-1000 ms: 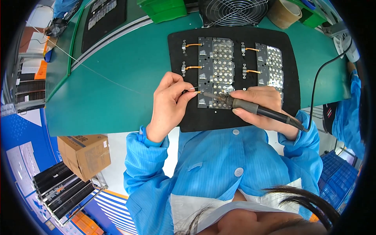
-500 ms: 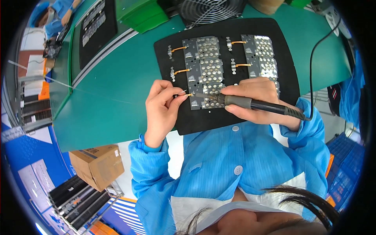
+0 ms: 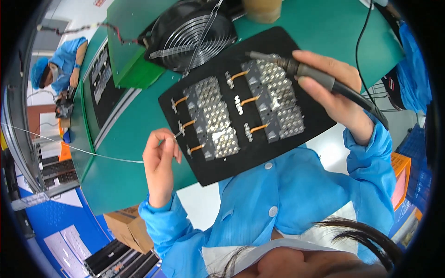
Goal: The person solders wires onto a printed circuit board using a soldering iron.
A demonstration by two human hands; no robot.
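My right hand (image 3: 331,83) grips a soldering iron (image 3: 320,79) by its dark handle. The iron's tip hovers over the far edge of the right column of circuit boards (image 3: 273,99), and I cannot tell whether it touches anything. My left hand (image 3: 161,153) is closed in a pinch on thin solder wire (image 3: 116,160), whose short end pokes out beside the left column of circuit boards (image 3: 211,118). Orange flex strips (image 3: 188,124) join the boards to small metal connectors (image 3: 174,105). Both columns lie on a black mat (image 3: 259,153).
Behind the mat stand a black fan (image 3: 192,37) with a wire guard, a green bin (image 3: 139,72) and a brownish container (image 3: 263,10). The iron's cable (image 3: 362,46) hangs at the right. A co-worker (image 3: 62,60) in blue sits far left. A cardboard box (image 3: 130,227) stands below the green table (image 3: 116,185).
The soldering iron has moved away from the left column's nearest board, to the far right. My left hand has drawn back from that board. The whole view has turned, with the mat appearing tilted.
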